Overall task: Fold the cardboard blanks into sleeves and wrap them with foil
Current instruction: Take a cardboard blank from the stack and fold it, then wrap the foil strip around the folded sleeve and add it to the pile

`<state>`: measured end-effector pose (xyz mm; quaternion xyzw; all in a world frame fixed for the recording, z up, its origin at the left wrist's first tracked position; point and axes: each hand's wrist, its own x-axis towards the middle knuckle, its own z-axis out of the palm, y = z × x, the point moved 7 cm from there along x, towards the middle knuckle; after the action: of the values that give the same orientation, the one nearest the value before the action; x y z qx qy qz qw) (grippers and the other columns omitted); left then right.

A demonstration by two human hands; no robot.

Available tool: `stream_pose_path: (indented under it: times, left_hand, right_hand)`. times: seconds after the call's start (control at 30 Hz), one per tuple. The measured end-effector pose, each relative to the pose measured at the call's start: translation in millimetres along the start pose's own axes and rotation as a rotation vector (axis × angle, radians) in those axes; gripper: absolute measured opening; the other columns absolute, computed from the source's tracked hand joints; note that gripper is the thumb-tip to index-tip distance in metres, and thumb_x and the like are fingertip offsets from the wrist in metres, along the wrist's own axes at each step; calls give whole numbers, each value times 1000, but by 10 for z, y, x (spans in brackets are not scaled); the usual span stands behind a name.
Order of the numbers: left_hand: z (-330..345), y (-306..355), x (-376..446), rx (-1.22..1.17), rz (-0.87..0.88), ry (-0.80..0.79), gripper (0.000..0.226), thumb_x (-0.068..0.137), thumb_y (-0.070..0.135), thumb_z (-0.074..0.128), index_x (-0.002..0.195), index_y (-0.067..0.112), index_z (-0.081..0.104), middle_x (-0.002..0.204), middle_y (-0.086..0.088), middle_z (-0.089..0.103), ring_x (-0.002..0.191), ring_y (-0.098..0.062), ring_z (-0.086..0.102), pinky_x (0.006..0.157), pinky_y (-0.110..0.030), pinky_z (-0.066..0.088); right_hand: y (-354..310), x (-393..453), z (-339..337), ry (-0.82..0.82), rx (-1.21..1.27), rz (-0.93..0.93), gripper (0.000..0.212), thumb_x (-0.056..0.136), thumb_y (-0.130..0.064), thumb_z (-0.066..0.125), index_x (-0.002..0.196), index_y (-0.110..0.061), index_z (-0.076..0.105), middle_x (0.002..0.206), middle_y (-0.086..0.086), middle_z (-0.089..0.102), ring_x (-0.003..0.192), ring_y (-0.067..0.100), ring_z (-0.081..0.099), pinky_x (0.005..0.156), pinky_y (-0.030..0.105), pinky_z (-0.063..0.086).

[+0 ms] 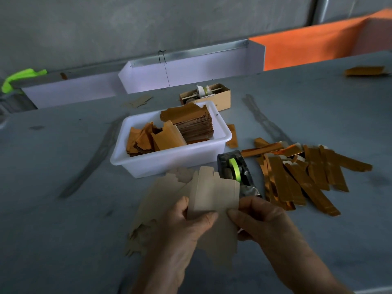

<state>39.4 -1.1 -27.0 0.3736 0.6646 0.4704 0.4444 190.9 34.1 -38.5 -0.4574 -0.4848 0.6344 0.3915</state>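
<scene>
Both hands hold one pale cardboard blank (212,194) just above the grey table (63,209), near its front edge. The left hand (186,225) grips the blank's left side, thumb pressed on the upper face and fingers curled behind it; the right hand (261,221) pinches the right edge, thumb tip on top close to the left thumb. The blank is bent along a crease, with one panel raised toward the camera (its far notched edge is blurred). Loose plain blanks (146,209) lie on the table under and left of the hands. Just beyond the held blank sits a dark tape dispenser (237,172) with a lime-green roll (234,167), partly hidden by the raised panel. Behind it stands a white plastic tub (169,162) holding a stack of gold-faced blanks (193,122) on its right and looser ones leaning on its left. To the right of the dispenser, folded gold foil sleeves (303,177) lie scattered in a heap. A small open cardboard box (214,96) stands behind the tub.
</scene>
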Motion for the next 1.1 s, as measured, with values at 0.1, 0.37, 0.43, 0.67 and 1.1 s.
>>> stream_pose_path:
  times: [0.1,0.37,0.43,0.67,1.1]
  left_hand:
    - [29,6,-8,3,18,19,17,76,11,75,91,14,69,77,-1,74,68,-11,69,53,-16,49]
    - [124,-40,-42,35,72,78,21,63,39,66,79,27,68,69,-7,70,66,-24,66,60,-44,54]
    - [149,-15,-52,58,97,27,22,72,46,61,80,26,69,69,-5,69,65,-22,64,60,-43,52]
    - [117,-2,-65,73,109,-64,15,90,26,59,82,23,72,72,-7,70,65,-12,61,60,-27,45]
    - [162,-85,-79,132,73,-118,9,83,28,70,78,35,72,67,4,71,62,-7,64,63,-29,52]
  right_hand:
    - [-22,-9,0,33,-76,-44,13,82,-7,66,73,-17,68,61,-2,67,54,5,60,52,16,47]
    - [-112,-95,167,-12,-32,-202,29,75,-40,58,88,-14,57,66,3,65,60,21,66,55,26,53]
    - [-92,-70,162,-15,17,-187,24,78,-32,57,90,-11,59,67,4,66,61,22,66,57,26,54]
    - [-20,-35,92,57,-108,-131,8,83,-21,62,91,-21,64,75,2,71,70,16,69,61,25,55]
    - [74,-42,-12,109,56,63,8,86,-10,60,87,-12,68,70,6,71,69,18,69,64,28,56]
